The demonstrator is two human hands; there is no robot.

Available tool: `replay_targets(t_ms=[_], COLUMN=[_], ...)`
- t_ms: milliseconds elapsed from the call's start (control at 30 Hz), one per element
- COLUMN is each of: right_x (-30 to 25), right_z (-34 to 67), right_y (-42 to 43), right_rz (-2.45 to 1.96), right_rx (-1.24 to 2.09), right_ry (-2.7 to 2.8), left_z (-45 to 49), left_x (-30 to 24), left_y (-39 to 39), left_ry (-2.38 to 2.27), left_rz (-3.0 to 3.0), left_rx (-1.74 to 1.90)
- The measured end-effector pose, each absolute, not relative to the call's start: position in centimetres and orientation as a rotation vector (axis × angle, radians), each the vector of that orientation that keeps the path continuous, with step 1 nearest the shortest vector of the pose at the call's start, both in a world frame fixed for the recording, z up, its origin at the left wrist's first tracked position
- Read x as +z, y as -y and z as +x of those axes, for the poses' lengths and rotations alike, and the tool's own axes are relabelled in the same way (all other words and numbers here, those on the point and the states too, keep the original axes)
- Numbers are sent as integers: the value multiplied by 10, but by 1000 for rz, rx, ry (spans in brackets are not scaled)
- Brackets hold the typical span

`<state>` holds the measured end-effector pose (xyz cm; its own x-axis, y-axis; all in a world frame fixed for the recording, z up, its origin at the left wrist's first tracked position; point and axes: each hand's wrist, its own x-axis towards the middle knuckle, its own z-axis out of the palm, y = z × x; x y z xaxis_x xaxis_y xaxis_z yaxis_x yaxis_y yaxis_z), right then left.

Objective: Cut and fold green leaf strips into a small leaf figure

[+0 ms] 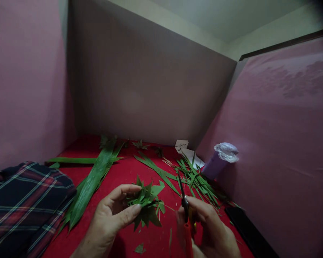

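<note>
Near the bottom center of the frame, between the thumb and fingers of the left hand (107, 211): a leaf cluster (146, 202), layered and pointed at the edges, above the red tablecloth (126, 240). Left fingers curved and closed to a pinch, parted only by the gripped layers of leaf.

Right of center along the bottom edge, in the right hand (212, 225): scissors (186, 208), dark blades angled toward the upper left, red-and-yellow handles within curled fingers. Right fingertips partly blurred near the pivot; impossible to tell the blade opening. Between the 2 hands, a thin stalk (168, 207) running from the leaf cluster toward the right fingers, contact there unclear.

Likeliest trouble: layers sliding or fanning loose, from too light a pinch or a tug on the stalk. Also possible: crushed leaf tips, from too hard a squeeze; a nicked left finger or a stray snip, from blades swinging left with 2 hands so near each other.

At mid-right, just beyond the blades, a pile of leaf strips (197, 177), easy to snag with a careless sweep of the scissors. At far lower left, plaid fabric (29, 204) close beside long broad leaves (94, 182); perhaps a drag on these from any pull on the cloth.
</note>
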<state>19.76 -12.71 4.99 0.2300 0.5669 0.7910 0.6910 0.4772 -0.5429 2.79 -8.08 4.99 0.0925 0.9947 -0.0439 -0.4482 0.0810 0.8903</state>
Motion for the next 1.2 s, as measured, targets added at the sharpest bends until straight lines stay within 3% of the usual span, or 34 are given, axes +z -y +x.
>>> replay_targets(t_ms=[533, 667, 900, 1200], right_x=[62, 49, 15, 27], right_z=[212, 231, 250, 257], right_y=[131, 125, 111, 125], right_rz=[-1286, -1314, -1398, -1409], right_rx=[-32, 132, 585, 613], right_ry=[1168, 1083, 1254, 1534], left_z=[23, 22, 20, 20], left_x=[50, 45, 54, 43], left_y=[77, 75, 78, 65], left_ry=[-830, -813, -763, -691], left_rz=[770, 724, 630, 528], left_rx=[1201, 1177, 1134, 1100])
